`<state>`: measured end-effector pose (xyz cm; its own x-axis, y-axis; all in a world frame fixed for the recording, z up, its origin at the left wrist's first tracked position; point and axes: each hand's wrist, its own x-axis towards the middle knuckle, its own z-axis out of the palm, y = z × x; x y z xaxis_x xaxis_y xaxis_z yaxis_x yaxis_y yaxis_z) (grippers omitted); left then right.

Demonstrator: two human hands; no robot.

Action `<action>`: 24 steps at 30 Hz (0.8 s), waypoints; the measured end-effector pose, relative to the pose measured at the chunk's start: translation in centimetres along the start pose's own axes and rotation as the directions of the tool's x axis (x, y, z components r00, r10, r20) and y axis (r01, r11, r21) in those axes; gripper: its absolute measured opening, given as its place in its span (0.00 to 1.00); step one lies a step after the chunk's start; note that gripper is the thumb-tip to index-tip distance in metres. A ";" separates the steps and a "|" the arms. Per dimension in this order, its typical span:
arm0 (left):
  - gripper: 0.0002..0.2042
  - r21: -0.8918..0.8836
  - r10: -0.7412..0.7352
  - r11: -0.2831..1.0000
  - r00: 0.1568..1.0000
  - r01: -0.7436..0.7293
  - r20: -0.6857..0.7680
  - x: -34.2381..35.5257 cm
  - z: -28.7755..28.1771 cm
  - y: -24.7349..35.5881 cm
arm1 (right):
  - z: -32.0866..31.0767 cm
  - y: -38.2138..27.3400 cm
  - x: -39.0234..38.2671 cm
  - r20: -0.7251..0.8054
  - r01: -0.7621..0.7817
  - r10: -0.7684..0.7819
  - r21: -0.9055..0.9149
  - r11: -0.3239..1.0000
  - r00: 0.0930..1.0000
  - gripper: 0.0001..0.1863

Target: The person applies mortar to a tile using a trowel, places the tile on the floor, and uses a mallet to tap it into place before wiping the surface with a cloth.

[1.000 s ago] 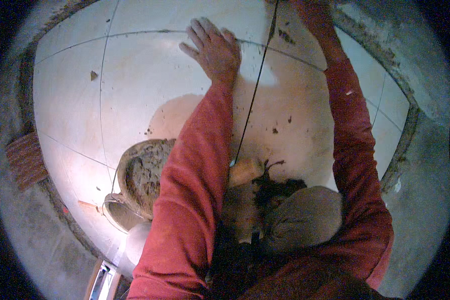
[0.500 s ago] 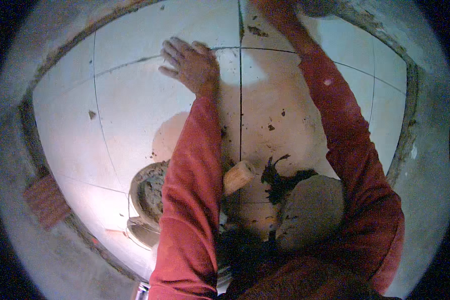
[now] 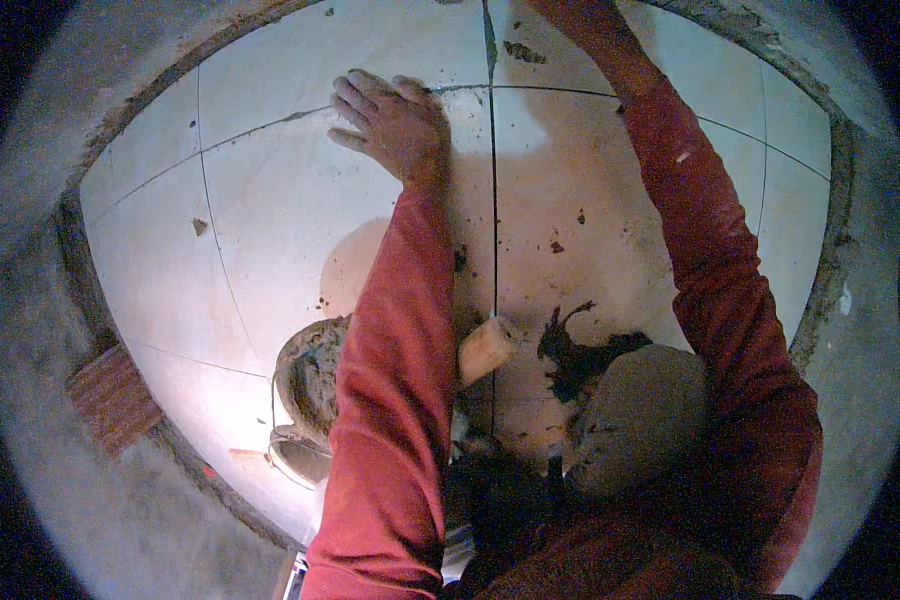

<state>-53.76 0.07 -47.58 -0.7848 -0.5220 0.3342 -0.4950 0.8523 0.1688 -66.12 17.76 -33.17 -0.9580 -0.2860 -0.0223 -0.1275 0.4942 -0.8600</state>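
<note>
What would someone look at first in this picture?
Probably the red left sleeve and red right sleeve, stretching up over the pale tiles. Near the top, the left hand appears to rest on the tiles, fingers spread, while the right hand is partly cut off by the upper edge. A round container of grey, lumpy stuff sits left of the left sleeve.

right hand [image 3: 582, 18] cut off at top edge, bucket [image 3: 287, 372] part-hidden by left sleeve [image 3: 395, 390]
</note>
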 end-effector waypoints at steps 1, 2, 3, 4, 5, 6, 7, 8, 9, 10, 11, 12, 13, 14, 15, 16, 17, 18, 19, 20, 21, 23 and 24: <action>0.29 0.000 0.008 1.000 1.000 -0.008 -0.024 -0.3 0.4 0.1 | 0.7 1.6 0.9 0.004 0.097 -0.097 -0.008 0.995 0.995 0.18; 0.29 -0.006 0.021 1.000 0.998 -0.022 -0.057 -0.5 1.1 0.2 | 1.6 4.2 2.9 -0.002 0.200 -0.200 -0.019 0.980 0.980 0.17; 0.29 -0.009 0.031 0.999 0.995 -0.032 -0.090 -0.4 1.7 0.3 | 2.1 5.7 4.3 -0.002 0.301 -0.302 -0.028 0.953 0.953 0.17; 0.29 -0.009 0.023 1.000 0.995 -0.024 -0.093 0.3 1.6 -0.2 | 2.2 4.8 5.0 0.042 0.344 -0.342 -0.168 0.924 0.939 0.16; 0.29 -0.035 0.018 0.999 0.997 -0.020 -0.069 0.0 1.5 0.5 | 0.8 4.1 4.8 0.094 0.361 -0.350 -0.327 0.874 0.932 0.16; 0.29 -0.061 0.012 0.998 0.999 -0.015 -0.045 -0.4 1.4 1.0 | -0.2 3.7 4.5 0.148 0.377 -0.350 -0.475 0.795 0.925 0.16; 0.29 -0.042 0.011 0.999 0.999 -0.013 -0.047 -0.3 1.4 0.6 | 0.4 4.6 4.6 0.053 0.469 -0.523 -0.525 0.710 0.851 0.16; 0.29 -0.024 0.009 1.000 0.999 -0.011 -0.047 -0.5 1.3 0.1 | 1.6 6.2 4.4 -0.035 0.536 -0.677 -0.580 0.613 0.735 0.16; 0.29 -0.021 0.012 1.000 0.998 -0.013 -0.056 -0.2 1.2 0.1 | 1.9 6.3 4.7 -0.115 0.570 -0.808 -0.652 0.500 0.578 0.16; 0.29 -0.041 0.005 0.999 0.999 -0.007 -0.052 -0.2 1.1 0.2 | 2.0 6.3 5.1 -0.109 0.591 -0.685 -0.421 0.688 0.720 0.17; 0.29 -0.064 0.001 0.998 0.999 -0.003 -0.041 -0.6 1.1 0.1 | 2.1 5.6 4.4 -0.043 0.528 -0.542 -0.170 0.832 0.839 0.20; 0.29 -0.083 -0.002 0.997 1.000 -0.001 -0.029 -0.6 1.0 -0.1 | 2.3 5.0 4.1 0.074 0.389 -0.395 0.079 0.918 0.916 0.23; 0.29 -0.082 0.002 0.997 0.999 -0.006 -0.049 0.1 1.1 -0.3 | 2.0 4.3 4.7 0.095 0.420 -0.412 -0.091 0.903 0.906 0.22; 0.30 -0.083 0.010 0.996 0.999 -0.014 -0.046 -0.1 1.1 -0.5 | 1.6 4.2 4.4 0.122 0.423 -0.405 -0.259 0.868 0.906 0.22; 0.30 -0.083 0.020 0.996 0.999 -0.023 -0.044 -0.2 1.2 -0.6 | 1.3 4.4 4.1 0.147 0.419 -0.395 -0.419 0.805 0.907 0.21; 0.30 -0.075 0.024 0.997 0.999 -0.027 -0.047 -0.3 1.3 -0.7 | 1.9 6.6 4.4 0.131 0.461 -0.443 -0.176 0.870 0.887 0.20; 0.29 -0.084 0.037 0.996 0.998 -0.041 -0.043 -0.6 1.6 0.2 | 2.2 10.4 4.9 0.096 0.470 -0.474 0.061 0.881 0.875 0.19; 0.29 -0.077 0.044 0.996 0.998 -0.048 -0.055 -0.3 1.7 0.4 | 2.3 10.5 5.1 0.103 0.416 -0.432 0.148 0.897 0.896 0.19; 0.29 -0.083 0.034 0.996 0.999 -0.037 -0.032 -0.6 1.6 0.4 | 2.6 10.6 5.1 0.114 0.352 -0.386 0.237 0.905 0.915 0.19; 0.28 -0.070 0.017 0.997 1.000 -0.018 -0.016 -1.0 1.3 -0.5 | 3.3 7.3 4.5 0.175 0.230 -0.259 0.173 0.958 0.950 0.20; 0.28 -0.066 0.002 0.998 1.000 -0.003 -0.015 -0.6 1.2 -0.7 | 2.9 4.5 4.9 0.217 0.120 -0.138 0.094 0.988 0.967 0.22; 0.28 -0.050 0.028 0.998 0.999 -0.030 -0.040 -0.5 1.2 -1.1 | 1.9 3.1 5.2 0.268 0.103 -0.072 -0.103 0.989 0.961 0.26; 0.28 -0.050 0.044 0.998 0.998 -0.047 -0.052 -0.5 1.5 -0.9 | 1.7 3.3 5.1 0.286 0.097 -0.035 -0.208 0.973 0.958 0.29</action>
<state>-53.53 -0.48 -49.24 -0.7855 -0.4816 0.3887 -0.4388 0.8763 0.1989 -70.96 16.55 -37.00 -0.8397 -0.5254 -0.1372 -0.2704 0.6237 -0.7334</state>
